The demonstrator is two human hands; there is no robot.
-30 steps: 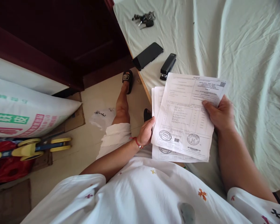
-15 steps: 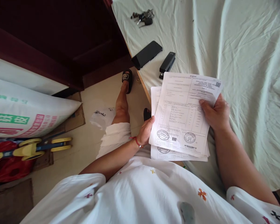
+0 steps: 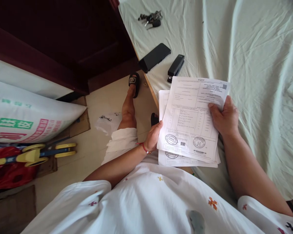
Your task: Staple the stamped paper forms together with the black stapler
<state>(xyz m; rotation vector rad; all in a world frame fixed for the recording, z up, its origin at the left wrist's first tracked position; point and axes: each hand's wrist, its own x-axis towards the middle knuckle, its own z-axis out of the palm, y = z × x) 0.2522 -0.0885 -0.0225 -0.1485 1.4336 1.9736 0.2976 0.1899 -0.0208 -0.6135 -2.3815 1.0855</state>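
1. My right hand [image 3: 224, 117] grips the top sheet [image 3: 191, 118] of printed paper, thumb pressed on its face near the right edge.
2. My left hand [image 3: 153, 136] holds the left edge of the paper stack [image 3: 164, 100] beneath, fingers hidden under it.
3. The papers hang over the bed's edge, above the pale sheet [image 3: 258, 65].
4. A black stapler [image 3: 175, 67] lies just beyond them, a phone [image 3: 154, 57] beside it, keys [image 3: 150, 18] farther off.

White flower-print shirt [image 3: 146, 201], red wrist string [image 3: 144, 148], black sandals [image 3: 133, 83].
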